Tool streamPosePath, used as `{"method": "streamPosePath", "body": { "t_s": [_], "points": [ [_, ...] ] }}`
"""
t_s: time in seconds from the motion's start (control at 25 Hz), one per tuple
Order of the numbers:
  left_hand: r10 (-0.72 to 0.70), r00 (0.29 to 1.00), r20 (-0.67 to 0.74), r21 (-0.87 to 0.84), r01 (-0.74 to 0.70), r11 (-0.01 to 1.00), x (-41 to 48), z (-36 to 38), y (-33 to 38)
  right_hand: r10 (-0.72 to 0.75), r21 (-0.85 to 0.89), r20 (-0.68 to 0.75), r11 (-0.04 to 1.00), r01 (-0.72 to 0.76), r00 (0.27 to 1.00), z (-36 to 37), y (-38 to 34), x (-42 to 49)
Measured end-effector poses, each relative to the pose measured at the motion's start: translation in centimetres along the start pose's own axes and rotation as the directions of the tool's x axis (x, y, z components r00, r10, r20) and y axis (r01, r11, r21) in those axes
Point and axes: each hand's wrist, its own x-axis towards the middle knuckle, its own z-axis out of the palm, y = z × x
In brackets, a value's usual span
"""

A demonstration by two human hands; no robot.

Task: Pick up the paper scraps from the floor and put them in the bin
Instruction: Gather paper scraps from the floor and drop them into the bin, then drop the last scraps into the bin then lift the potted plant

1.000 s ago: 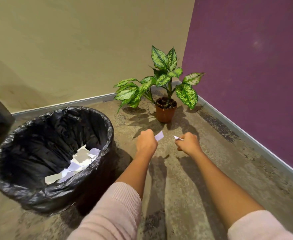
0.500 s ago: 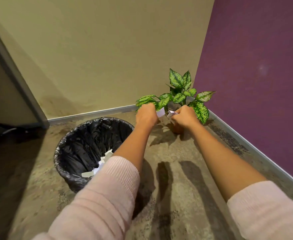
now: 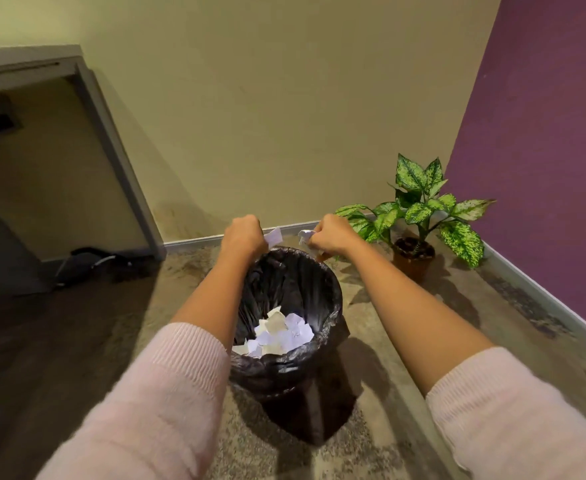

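Half a second ago both hands hung in front of the potted plant (image 3: 419, 206); now they sit over the far rim of the black-lined bin (image 3: 331, 306), which lies between the forearms. The left hand (image 3: 245, 235) pinches a flat white scrap (image 3: 273, 237), and the right hand (image 3: 333, 233) grips a crumpled scrap (image 3: 304, 235). A pile of scraps (image 3: 277, 334) lies inside. The mottled floor (image 3: 406, 341) meets a beige wall (image 3: 284, 116), a purple wall (image 3: 544, 168) and a grey door frame (image 3: 118, 150).

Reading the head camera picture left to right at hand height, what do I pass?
Grey door frame → left hand → flat paper scrap it pinches → crumpled scrap → right hand gripping it → potted plant → purple wall.
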Motion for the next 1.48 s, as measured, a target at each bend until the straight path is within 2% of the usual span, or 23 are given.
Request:
{"method": "streamPosePath", "body": {
  "t_s": [0.24,0.48,0.6,0.84,0.96,1.24,1.48],
  "points": [
    [-0.066,0.983,0.169,0.019,0.064,0.998,-1.4,3.6,-2.6,-0.019,-0.177,0.157,0.983,0.047,0.987,6.2,-0.5,-0.4],
    [-0.116,0.922,0.370,0.024,0.115,0.993,-2.0,6.1,-4.0,0.002,-0.142,0.296,0.989,0.042,0.955,9.5,0.7,-0.2],
    [-0.133,0.898,0.420,0.025,0.134,0.991,-2.1,6.2,-4.5,0.014,-0.115,0.353,0.993,0.029,0.936,10.2,1.0,0.1],
    [-0.148,0.854,0.498,-0.035,0.191,0.981,-2.2,5.7,-4.2,0.021,-0.112,0.294,0.994,0.012,0.956,9.5,0.7,0.4],
    [-0.132,0.868,0.479,-0.010,0.156,0.988,-2.2,5.5,-4.1,-0.004,-0.117,0.282,0.992,0.038,0.959,9.1,0.7,0.2],
    [-0.117,0.942,0.316,0.141,0.075,0.987,-3.1,4.2,-2.3,-0.056,-0.155,0.214,0.984,0.091,0.975,7.5,0.7,-0.6],
    [-0.133,0.961,0.243,0.183,0.090,0.979,-4.3,2.9,-1.6,-0.065,-0.156,0.180,0.983,0.093,0.982,6.5,0.9,-1.4]
  ]
}}
